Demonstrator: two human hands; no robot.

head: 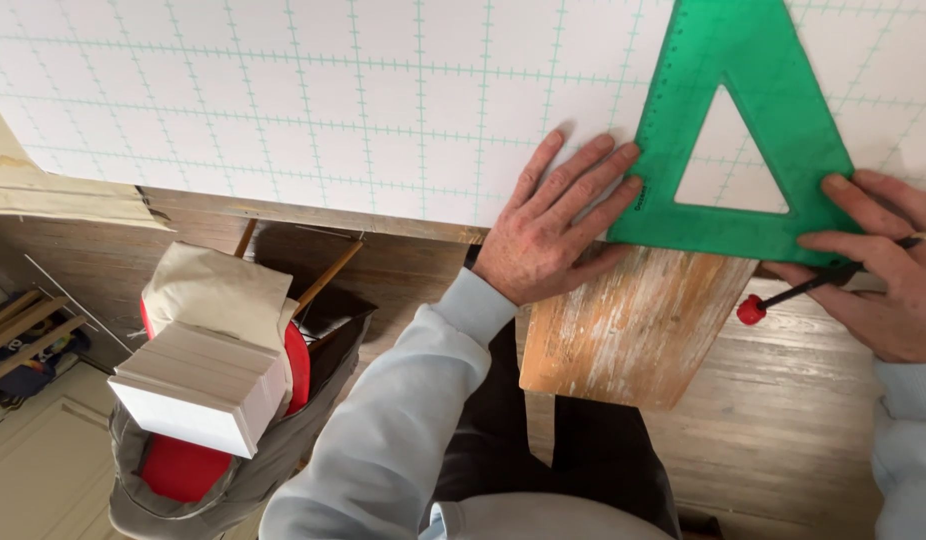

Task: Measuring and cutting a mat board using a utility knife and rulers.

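I see the worn wooden board (pixel 633 325) just below the green set square (pixel 743 130). My left hand (pixel 553 225) lies flat, released, fingers touching the square's left corner. My right hand (pixel 883 270) grasps a red-tipped pencil (pixel 813 285) at its lower right edge, over the gridded white sheet (pixel 283 100)

Setting: home workshop or hobby room, probably domestic. Evidence: large white sheet with a pale green printed grid (pixel 333 100) spread over a work surface; green transparent drafting triangle (pixel 728 130); paint-streaked wooden board (pixel 633 330) projecting below the sheet; worn plank floor (pixel 783 430); open grey bag (pixel 243 470) holding a stack of white sheets (pixel 203 390) and thin wooden sticks (pixel 328 275); cream panelled cabinet (pixel 38 470) at lower left, partly cut off.
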